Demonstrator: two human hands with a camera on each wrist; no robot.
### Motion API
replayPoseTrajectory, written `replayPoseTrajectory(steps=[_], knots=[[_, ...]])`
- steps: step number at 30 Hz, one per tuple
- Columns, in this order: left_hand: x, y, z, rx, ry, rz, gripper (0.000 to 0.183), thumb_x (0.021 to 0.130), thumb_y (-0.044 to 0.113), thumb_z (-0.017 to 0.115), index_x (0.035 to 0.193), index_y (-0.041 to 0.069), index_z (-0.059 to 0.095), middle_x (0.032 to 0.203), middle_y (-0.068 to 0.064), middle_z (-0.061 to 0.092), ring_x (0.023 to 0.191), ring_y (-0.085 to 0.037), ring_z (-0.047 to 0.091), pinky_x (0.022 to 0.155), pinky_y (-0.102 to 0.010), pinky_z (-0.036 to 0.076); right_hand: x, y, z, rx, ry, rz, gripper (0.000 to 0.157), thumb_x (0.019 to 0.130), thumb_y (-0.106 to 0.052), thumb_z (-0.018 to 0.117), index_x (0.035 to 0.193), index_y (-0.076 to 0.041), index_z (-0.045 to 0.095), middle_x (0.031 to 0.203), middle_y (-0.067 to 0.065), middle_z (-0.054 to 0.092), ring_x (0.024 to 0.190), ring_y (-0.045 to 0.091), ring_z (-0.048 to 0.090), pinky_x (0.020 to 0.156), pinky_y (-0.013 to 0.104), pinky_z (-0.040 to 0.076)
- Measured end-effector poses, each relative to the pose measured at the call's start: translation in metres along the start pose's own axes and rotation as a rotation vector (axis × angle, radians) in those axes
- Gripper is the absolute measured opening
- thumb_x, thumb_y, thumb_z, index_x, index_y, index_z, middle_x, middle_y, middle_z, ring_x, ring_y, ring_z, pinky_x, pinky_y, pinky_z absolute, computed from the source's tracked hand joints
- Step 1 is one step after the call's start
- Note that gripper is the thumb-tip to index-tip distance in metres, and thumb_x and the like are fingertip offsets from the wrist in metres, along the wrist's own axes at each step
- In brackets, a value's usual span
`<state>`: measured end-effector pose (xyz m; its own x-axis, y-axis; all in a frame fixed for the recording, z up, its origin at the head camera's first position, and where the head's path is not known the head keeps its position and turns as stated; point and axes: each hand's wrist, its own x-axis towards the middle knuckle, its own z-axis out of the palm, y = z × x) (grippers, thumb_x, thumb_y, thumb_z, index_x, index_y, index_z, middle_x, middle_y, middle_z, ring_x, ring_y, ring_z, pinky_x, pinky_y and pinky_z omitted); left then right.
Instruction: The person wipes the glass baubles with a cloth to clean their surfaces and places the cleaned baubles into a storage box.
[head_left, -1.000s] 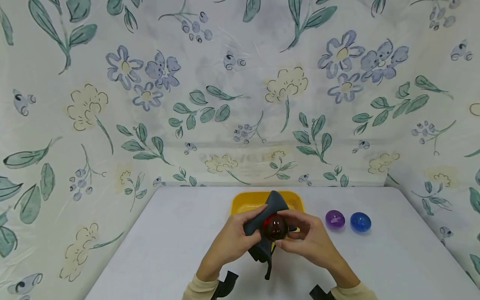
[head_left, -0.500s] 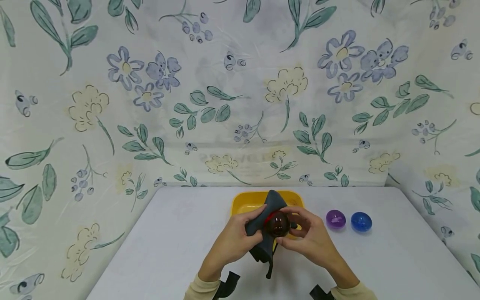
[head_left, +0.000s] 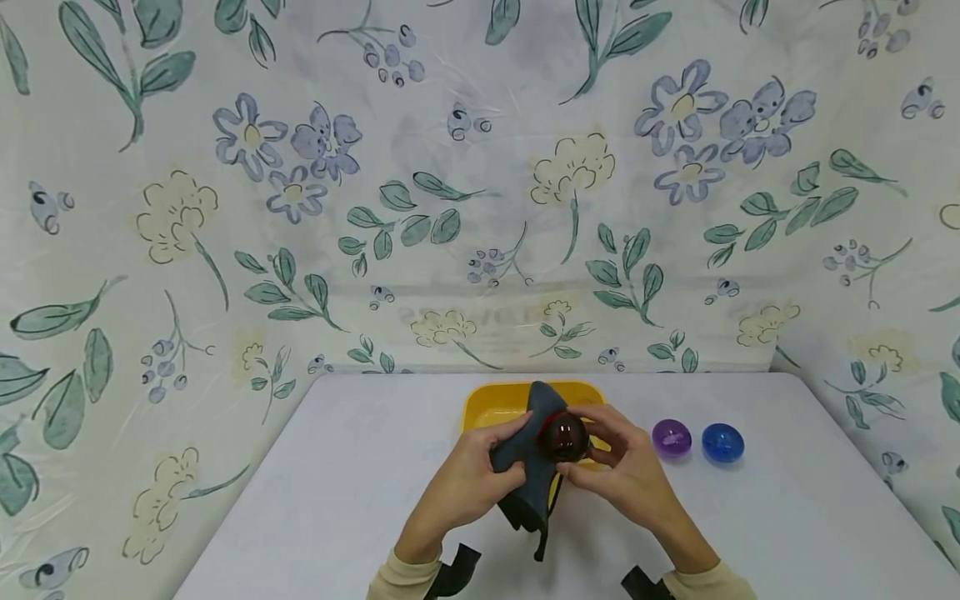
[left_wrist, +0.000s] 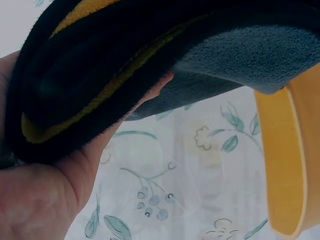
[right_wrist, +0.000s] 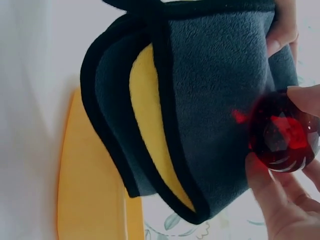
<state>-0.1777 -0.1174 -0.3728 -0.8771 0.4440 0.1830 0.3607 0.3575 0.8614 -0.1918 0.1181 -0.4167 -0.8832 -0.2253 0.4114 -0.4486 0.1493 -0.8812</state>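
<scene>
A folded grey microfibre cloth [head_left: 527, 462] with black edging and a yellow inner face is held in my left hand [head_left: 471, 473], thumb on the near side. In the right wrist view the cloth [right_wrist: 215, 90] hangs in layers, with a dark strap at its top. Between thumb and fingers, my right hand [head_left: 628, 467] pinches a clear red ball [right_wrist: 284, 131], which looks dark in the head view. The ball lies against or very close to the cloth and casts a red glow on it. Parts of the left fingers are hidden behind the cloth.
Behind the hands a yellow tray [head_left: 480, 407] stands on the white table [head_left: 360, 467]. To the right of it lie a clear purple ball [head_left: 671, 439] and a clear blue ball [head_left: 723, 443], side by side. A flowered sheet [head_left: 450, 250] hangs at the back.
My right hand has carried the red ball slightly right and upward along the cloth. The cloth has shifted a little in my left hand, which stays almost in place.
</scene>
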Motion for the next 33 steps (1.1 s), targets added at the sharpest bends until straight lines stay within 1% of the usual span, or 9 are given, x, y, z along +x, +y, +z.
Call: replayPoseTrajectory(steps=[3,5,9,12,15,19,23,29,33], knots=[[-0.001,0.001,0.000,-0.008,-0.001,-0.002,0.063,0.091,0.001,0.061,0.153,0.003,0.049,0.150,-0.020,0.057,0.100,-0.022,0.072,0.078,-0.025,0.062,0.001,0.001,-0.002,-0.057,0.026,0.006,0.059,0.081,-0.012,0.087,0.135,-0.017,0.065,0.134,0.008,0.066,0.120,0.033,0.067,0.098,0.035,0.060],[-0.001,0.002,0.000,-0.014,0.002,-0.002,0.063,0.091,0.001,0.061,0.152,0.003,0.049,0.149,-0.021,0.058,0.098,-0.022,0.073,0.077,-0.025,0.062,0.001,0.001,-0.003,-0.094,0.039,0.017,0.058,0.081,-0.014,0.087,0.135,-0.018,0.066,0.132,0.006,0.068,0.121,0.030,0.065,0.099,0.033,0.059],[-0.003,0.006,0.001,-0.029,0.013,-0.007,0.061,0.091,0.000,0.060,0.152,0.005,0.051,0.148,-0.021,0.059,0.098,-0.023,0.073,0.076,-0.025,0.063,0.002,0.003,-0.004,-0.118,0.048,0.037,0.059,0.082,-0.016,0.087,0.136,-0.012,0.065,0.132,0.007,0.069,0.122,0.029,0.063,0.099,0.031,0.057],[-0.004,0.008,0.002,-0.032,0.022,-0.007,0.061,0.092,0.000,0.060,0.152,0.007,0.051,0.148,-0.021,0.059,0.099,-0.024,0.073,0.077,-0.027,0.063,0.003,0.004,-0.005,-0.117,0.046,0.046,0.059,0.081,-0.015,0.087,0.135,-0.009,0.065,0.133,0.009,0.069,0.123,0.031,0.064,0.101,0.035,0.058],[-0.005,0.010,0.003,-0.021,0.041,0.000,0.060,0.092,0.000,0.060,0.151,0.008,0.053,0.146,-0.020,0.060,0.099,-0.024,0.073,0.079,-0.028,0.063,0.003,0.005,-0.006,-0.113,0.037,0.055,0.059,0.081,-0.015,0.087,0.135,-0.009,0.065,0.134,0.012,0.069,0.124,0.034,0.065,0.101,0.040,0.058],[-0.005,0.011,0.005,-0.020,0.072,0.010,0.060,0.092,-0.001,0.061,0.150,0.010,0.055,0.144,-0.020,0.063,0.099,-0.025,0.073,0.080,-0.029,0.063,0.004,0.005,-0.006,-0.108,0.016,0.094,0.061,0.080,-0.016,0.088,0.136,-0.008,0.064,0.134,0.013,0.068,0.125,0.035,0.065,0.100,0.039,0.057],[-0.006,0.012,0.006,-0.036,0.095,0.023,0.060,0.091,-0.002,0.061,0.149,0.012,0.056,0.141,-0.019,0.064,0.099,-0.025,0.073,0.081,-0.029,0.063,0.003,0.004,-0.006,-0.125,-0.007,0.128,0.061,0.080,-0.018,0.088,0.135,-0.011,0.065,0.131,0.011,0.069,0.124,0.033,0.065,0.099,0.040,0.058],[-0.006,0.013,0.007,-0.031,0.124,0.042,0.059,0.091,-0.003,0.060,0.148,0.012,0.057,0.140,-0.018,0.065,0.097,-0.024,0.073,0.081,-0.028,0.063,0.002,0.002,-0.007,-0.143,-0.035,0.120,0.060,0.080,-0.020,0.088,0.134,-0.010,0.065,0.128,0.011,0.070,0.121,0.032,0.066,0.097,0.039,0.059],[-0.005,0.013,0.008,-0.010,0.152,0.059,0.059,0.090,-0.003,0.061,0.147,0.011,0.058,0.141,-0.017,0.065,0.096,-0.024,0.073,0.081,-0.028,0.063,0.002,0.002,-0.007,-0.135,-0.052,0.118,0.059,0.078,-0.019,0.089,0.132,-0.013,0.066,0.127,0.009,0.071,0.120,0.030,0.066,0.096,0.036,0.060]])
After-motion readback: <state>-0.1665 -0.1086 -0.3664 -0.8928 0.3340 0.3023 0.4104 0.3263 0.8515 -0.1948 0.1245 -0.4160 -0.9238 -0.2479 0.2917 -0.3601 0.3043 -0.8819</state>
